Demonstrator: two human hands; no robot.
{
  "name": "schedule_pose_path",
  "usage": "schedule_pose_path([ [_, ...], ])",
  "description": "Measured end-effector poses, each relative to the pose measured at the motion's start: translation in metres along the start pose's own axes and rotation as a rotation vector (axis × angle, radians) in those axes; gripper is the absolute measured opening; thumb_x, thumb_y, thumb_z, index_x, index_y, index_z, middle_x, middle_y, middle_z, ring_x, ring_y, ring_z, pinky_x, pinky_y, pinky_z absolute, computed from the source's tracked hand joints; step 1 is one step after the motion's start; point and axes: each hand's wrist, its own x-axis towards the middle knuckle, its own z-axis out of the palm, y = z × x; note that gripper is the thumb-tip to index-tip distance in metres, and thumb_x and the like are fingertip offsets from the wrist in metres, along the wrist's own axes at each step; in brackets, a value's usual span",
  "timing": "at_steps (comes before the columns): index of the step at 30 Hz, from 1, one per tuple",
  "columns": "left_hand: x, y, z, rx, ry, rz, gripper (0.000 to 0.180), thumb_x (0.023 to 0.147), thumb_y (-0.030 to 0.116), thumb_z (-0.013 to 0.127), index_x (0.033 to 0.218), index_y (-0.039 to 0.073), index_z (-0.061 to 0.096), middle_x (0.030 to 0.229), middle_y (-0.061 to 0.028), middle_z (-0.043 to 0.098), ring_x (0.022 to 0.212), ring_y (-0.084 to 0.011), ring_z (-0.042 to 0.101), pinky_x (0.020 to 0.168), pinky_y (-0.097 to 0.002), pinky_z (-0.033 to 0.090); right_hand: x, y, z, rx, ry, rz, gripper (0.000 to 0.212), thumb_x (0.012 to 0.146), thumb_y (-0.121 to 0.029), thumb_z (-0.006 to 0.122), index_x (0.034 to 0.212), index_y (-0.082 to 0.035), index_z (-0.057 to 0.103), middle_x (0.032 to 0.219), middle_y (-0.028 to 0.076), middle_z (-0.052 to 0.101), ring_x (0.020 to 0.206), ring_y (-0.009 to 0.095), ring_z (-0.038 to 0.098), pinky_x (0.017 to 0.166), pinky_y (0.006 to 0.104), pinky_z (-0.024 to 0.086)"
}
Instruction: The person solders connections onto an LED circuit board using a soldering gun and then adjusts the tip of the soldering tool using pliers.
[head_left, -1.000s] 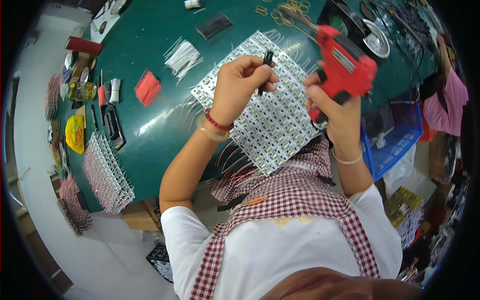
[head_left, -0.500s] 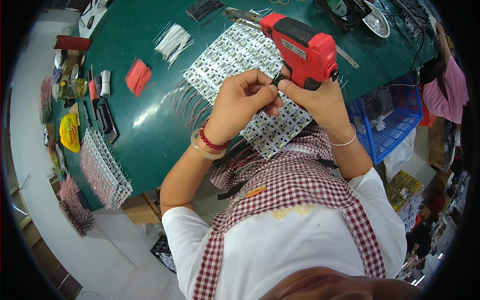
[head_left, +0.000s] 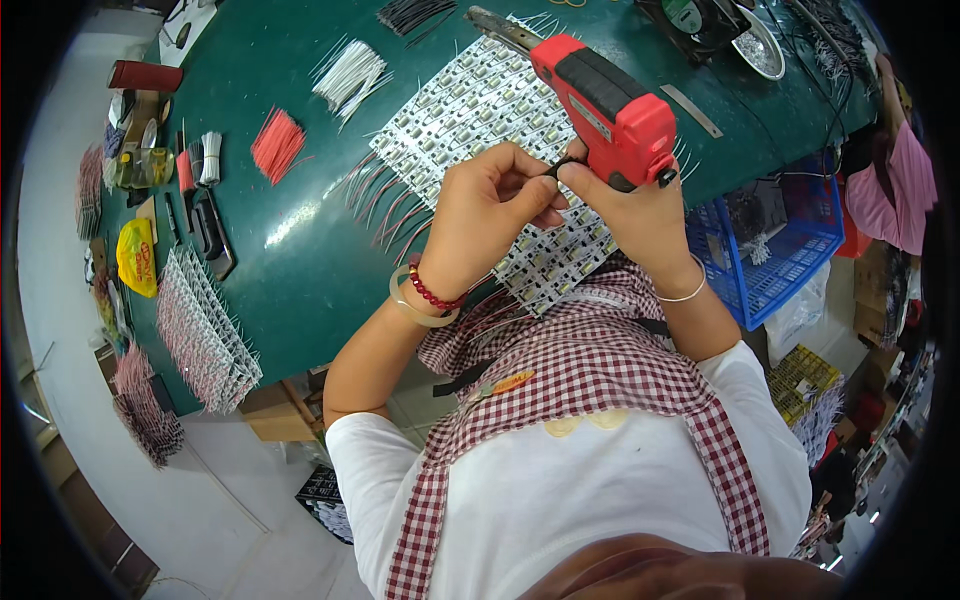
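My left hand (head_left: 497, 200) is closed, pinching a small bunch of short black wires (head_left: 562, 167) between thumb and fingers. Against the same bunch presses the thumb of my right hand (head_left: 632, 212). That hand is also wrapped round a red and black soldering gun (head_left: 606, 103), whose metal tip points up and left, away from me. Both hands hover over a sheet of white circuit boards (head_left: 470, 105), set with rows of small parts and trailing red and dark wires at its left edge. My fingers partly hide the black wires and the gun's grip.
Bundles of white wires (head_left: 350, 80), red wires (head_left: 277, 145) and black wires (head_left: 412, 16) lie on the green table (head_left: 300, 290). Stacked wired boards (head_left: 205, 325) stand at the left edge. A metal ruler (head_left: 692, 110) lies right of the gun; a blue crate (head_left: 745, 300) sits below the table's right side.
The soldering gun has shifted slightly right and down with my right hand. The black wires between my fingers stick out less than before. Both hands stay close together.
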Motion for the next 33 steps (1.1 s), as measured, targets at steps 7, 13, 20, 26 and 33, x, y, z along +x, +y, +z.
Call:
schedule_pose_path([
  [7, -0.004, -0.004, 0.0, 0.038, 0.024, 0.01, 0.006, 0.094, 0.002, 0.058, 0.094, -0.004, 0.055, 0.086, -0.0146, 0.069, 0.074, -0.0186, 0.07, 0.068, -0.0303, 0.059, 0.0, -0.001, 0.003, -0.018, -0.029, -0.013, 0.026, 0.078, -0.003, 0.072, 0.101, -0.002, 0.06, 0.084, 0.002, 0.065, 0.076, 0.009, 0.061, 0.069, 0.0267, 0.051],
  [13, -0.006, -0.007, -0.002, -0.069, 0.017, 0.007, 0.007, 0.094, 0.001, 0.055, 0.096, -0.005, 0.054, 0.082, -0.0139, 0.07, 0.071, -0.0166, 0.071, 0.063, -0.0262, 0.058, 0.001, -0.004, 0.006, -0.091, -0.042, 0.051, 0.027, 0.076, -0.004, 0.073, 0.1, -0.002, 0.06, 0.082, 0.002, 0.065, 0.075, 0.009, 0.061, 0.069, 0.0273, 0.051],
  [20, -0.011, -0.008, 0.002, 0.33, 0.146, 0.184, 0.015, 0.091, 0.003, 0.058, 0.098, -0.007, 0.067, 0.077, -0.0112, 0.071, 0.07, -0.014, 0.071, 0.063, -0.0243, 0.056, 0.001, 0.001, 0.008, -0.059, 0.01, 0.063, 0.027, 0.075, -0.007, 0.076, 0.098, -0.002, 0.063, 0.082, 0.002, 0.066, 0.074, 0.01, 0.062, 0.07, 0.0272, 0.051],
  [26, -0.01, -0.006, -0.006, 0.311, 0.2, 0.117, 0.016, 0.092, 0.004, 0.06, 0.102, -0.007, 0.067, 0.079, -0.009, 0.071, 0.07, -0.0128, 0.07, 0.065, -0.0237, 0.056, 0.013, 0.001, 0.004, 0.149, -0.029, 0.128, 0.021, 0.081, -0.011, 0.073, 0.094, 0.001, 0.063, 0.075, 0.005, 0.067, 0.068, 0.011, 0.064, 0.066, 0.0261, 0.052],
  [33, -0.013, -0.006, -0.008, 0.3, 0.212, 0.201, 0.015, 0.09, 0.005, 0.06, 0.098, -0.006, 0.067, 0.075, -0.0104, 0.072, 0.068, -0.0143, 0.072, 0.061, -0.0232, 0.055, 0.02, 0.009, 0.009, 0.252, -0.129, 0.2, 0.022, 0.084, -0.015, 0.072, 0.095, 0.002, 0.063, 0.073, 0.005, 0.065, 0.065, 0.012, 0.063, 0.061, 0.0256, 0.05],
])
